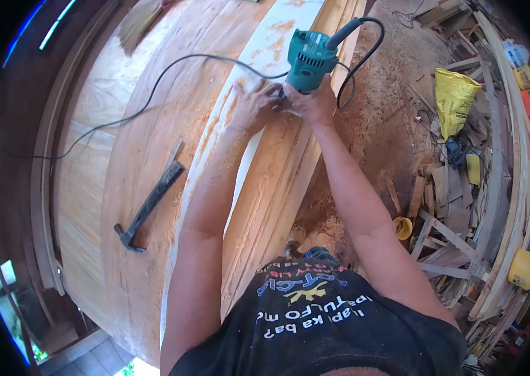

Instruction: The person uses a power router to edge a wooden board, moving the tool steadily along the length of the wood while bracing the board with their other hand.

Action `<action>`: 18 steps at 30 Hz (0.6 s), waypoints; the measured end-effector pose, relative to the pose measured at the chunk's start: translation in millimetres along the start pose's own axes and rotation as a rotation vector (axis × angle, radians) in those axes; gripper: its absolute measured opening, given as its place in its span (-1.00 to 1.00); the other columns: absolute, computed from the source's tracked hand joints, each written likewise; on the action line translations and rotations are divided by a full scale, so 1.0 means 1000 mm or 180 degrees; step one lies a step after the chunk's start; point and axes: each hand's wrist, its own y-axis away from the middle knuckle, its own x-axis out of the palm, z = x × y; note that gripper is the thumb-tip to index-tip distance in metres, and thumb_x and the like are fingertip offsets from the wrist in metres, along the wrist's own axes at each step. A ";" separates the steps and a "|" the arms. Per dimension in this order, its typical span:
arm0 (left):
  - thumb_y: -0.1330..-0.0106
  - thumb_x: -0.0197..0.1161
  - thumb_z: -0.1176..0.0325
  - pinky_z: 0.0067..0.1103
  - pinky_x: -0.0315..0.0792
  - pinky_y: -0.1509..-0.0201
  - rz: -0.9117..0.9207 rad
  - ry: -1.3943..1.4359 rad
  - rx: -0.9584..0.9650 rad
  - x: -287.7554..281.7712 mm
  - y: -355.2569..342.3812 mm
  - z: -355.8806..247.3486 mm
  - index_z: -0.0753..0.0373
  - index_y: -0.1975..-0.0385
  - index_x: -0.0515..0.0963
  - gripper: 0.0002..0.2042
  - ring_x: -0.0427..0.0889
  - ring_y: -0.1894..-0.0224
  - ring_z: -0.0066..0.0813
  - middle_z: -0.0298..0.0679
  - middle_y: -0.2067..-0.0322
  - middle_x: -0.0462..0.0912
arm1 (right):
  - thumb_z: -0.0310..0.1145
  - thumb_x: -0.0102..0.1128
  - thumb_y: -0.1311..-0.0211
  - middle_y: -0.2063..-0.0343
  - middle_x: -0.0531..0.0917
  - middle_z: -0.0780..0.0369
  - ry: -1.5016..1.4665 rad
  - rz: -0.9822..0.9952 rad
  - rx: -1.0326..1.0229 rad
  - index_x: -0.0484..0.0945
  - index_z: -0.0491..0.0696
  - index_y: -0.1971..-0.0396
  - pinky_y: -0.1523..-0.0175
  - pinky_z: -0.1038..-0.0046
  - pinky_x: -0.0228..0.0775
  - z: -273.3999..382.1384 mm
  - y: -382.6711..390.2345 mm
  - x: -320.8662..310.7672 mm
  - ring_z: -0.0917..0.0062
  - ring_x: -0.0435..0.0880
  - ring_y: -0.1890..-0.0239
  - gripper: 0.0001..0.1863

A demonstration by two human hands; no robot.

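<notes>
A teal trim router [309,59] with a dark cord stands on long pale boards [271,194] dusted with shavings. My right hand [315,103] grips its lower body, thumb toward me. Beside it, my left hand [254,105] has curled fingers at the router's base, whose fingertips are partly hidden. Both forearms come up from the lower edge. A hammer [146,213] with a dark handle lies on the plywood sheet [127,263] to the left of my left forearm. The router's cutter is hidden from view.
The cord crosses the plywood leftward. A straw broom [139,25] is at the top left. Along the right lie scrap wood [450,244], a yellow sack [453,103], a dark tool [455,153] and several yellow containers [524,268]. Sawdust covers the floor [403,75].
</notes>
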 end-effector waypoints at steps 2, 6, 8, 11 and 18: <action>-0.19 0.28 0.09 0.32 0.07 -0.07 -0.0007 -0.0039 0.0054 0.001 0.001 0.001 -0.06 0.25 0.68 -0.80 0.33 -0.28 -0.34 -0.46 -0.12 0.46 | 0.21 0.45 0.28 0.41 0.68 0.05 0.0082 0.0129 0.0212 0.40 -0.09 0.22 0.21 0.22 0.55 0.003 0.002 -0.001 0.14 0.71 0.29 -0.23; -0.24 0.24 0.08 0.36 0.04 -0.08 0.0094 -0.0162 0.0009 0.003 -0.008 0.000 -0.05 0.27 0.68 -0.81 0.31 -0.29 -0.36 -0.46 -0.13 0.45 | 0.21 0.45 0.28 0.41 0.68 0.06 0.0130 0.0184 0.0282 0.40 -0.09 0.22 0.21 0.22 0.56 0.000 -0.004 -0.002 0.15 0.71 0.29 -0.24; -0.25 0.23 0.07 0.37 0.03 -0.11 0.0248 -0.0146 -0.0029 0.004 -0.010 -0.001 -0.07 0.26 0.68 -0.81 0.28 -0.31 -0.34 -0.48 -0.15 0.43 | 0.21 0.44 0.28 0.42 0.68 0.07 0.0142 0.0153 0.0243 0.40 -0.10 0.22 0.21 0.21 0.56 -0.003 -0.009 -0.001 0.15 0.71 0.30 -0.23; -0.25 0.23 0.08 0.36 0.05 -0.12 0.0114 -0.0212 -0.0046 0.006 -0.015 0.002 -0.09 0.26 0.68 -0.82 0.26 -0.34 -0.32 -0.47 -0.15 0.43 | 0.22 0.44 0.27 0.43 0.68 0.07 0.0143 0.0117 0.0168 0.39 -0.10 0.21 0.23 0.21 0.56 -0.004 -0.015 0.002 0.16 0.72 0.32 -0.22; -0.26 0.22 0.08 0.35 0.07 -0.12 0.0208 -0.0125 -0.0050 0.008 -0.027 0.007 -0.11 0.25 0.68 -0.82 0.27 -0.34 -0.27 -0.44 -0.16 0.43 | 0.23 0.44 0.28 0.42 0.69 0.07 0.0308 0.0205 0.0289 0.40 -0.09 0.19 0.23 0.22 0.56 -0.002 -0.027 0.000 0.17 0.72 0.32 -0.21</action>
